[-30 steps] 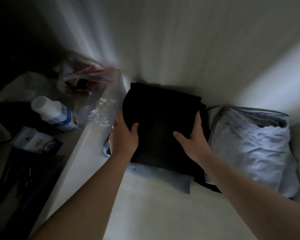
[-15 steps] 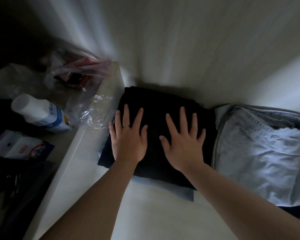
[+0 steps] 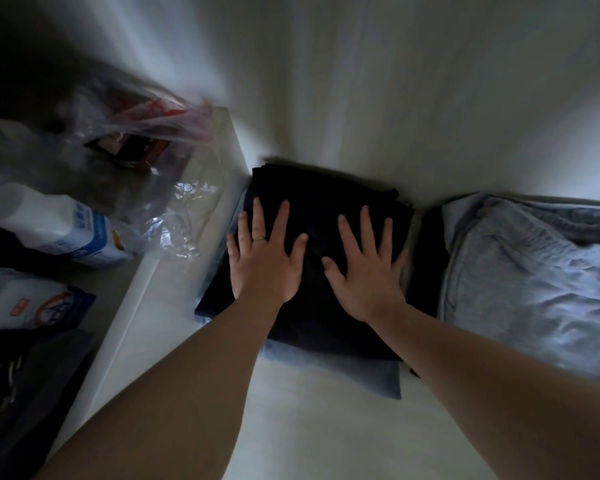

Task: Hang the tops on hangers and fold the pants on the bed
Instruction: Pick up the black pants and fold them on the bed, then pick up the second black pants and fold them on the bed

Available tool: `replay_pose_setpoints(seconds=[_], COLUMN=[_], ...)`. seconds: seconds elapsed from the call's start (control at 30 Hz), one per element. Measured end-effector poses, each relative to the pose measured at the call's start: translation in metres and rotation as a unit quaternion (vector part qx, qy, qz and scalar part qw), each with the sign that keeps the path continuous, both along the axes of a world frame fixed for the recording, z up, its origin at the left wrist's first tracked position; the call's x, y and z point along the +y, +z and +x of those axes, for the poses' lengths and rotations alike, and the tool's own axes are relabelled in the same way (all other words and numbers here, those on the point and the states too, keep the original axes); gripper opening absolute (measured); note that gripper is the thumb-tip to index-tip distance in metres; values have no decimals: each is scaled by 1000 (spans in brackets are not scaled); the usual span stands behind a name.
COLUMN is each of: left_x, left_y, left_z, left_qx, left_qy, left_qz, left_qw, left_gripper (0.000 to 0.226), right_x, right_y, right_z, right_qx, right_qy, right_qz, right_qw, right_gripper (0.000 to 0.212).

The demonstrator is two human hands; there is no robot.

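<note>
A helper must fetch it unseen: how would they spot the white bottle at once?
Find the white ledge left of the folded clothes; on the darker surface beyond it sits a crumpled clear plastic bag. The white bottle lies on its side beside that bag. It alone is a white cylinder with a blue label; the packet nearer the camera is flat.

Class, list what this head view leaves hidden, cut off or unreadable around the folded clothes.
Head view:
Blue garment: mostly covered by the black folded garment.
Grey garment: cut by the right edge.
Bottle label: too blurred to read.
Plastic bag: contents dim, blurred.
</note>
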State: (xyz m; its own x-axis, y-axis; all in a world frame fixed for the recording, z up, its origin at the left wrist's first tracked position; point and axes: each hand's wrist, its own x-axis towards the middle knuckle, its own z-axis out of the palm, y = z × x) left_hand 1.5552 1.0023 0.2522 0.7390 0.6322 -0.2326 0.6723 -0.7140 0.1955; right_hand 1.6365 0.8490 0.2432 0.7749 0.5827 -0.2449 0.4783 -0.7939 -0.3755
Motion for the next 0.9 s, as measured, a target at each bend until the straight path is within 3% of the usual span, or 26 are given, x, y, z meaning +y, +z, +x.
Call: replay_pose_setpoints(seconds=[0.2,0.37,0.57,0.9], left_x=[-15,-66,-109,-162], left_y=[27,38,71,147], left_z=[-7,-82,-154,-222], left_qx=[46,50,57,20], left_qy=[-4,-39,7,4], left_qz=[-58,-110,-311,-277], left_qw=[997,992,949,961], left_gripper=[64,66,70,72], right_x=[-7,-55,-109,-165], right_y=[34,65,107,182], right_z=[13,-31,-102,-191], right_qx=[93,103,150,47], right_qy=[26,45,63,87], right_qz=[-80,-116,-160,-84], right_qw=[992,987,974,992], right_gripper=[77,74,69,66])
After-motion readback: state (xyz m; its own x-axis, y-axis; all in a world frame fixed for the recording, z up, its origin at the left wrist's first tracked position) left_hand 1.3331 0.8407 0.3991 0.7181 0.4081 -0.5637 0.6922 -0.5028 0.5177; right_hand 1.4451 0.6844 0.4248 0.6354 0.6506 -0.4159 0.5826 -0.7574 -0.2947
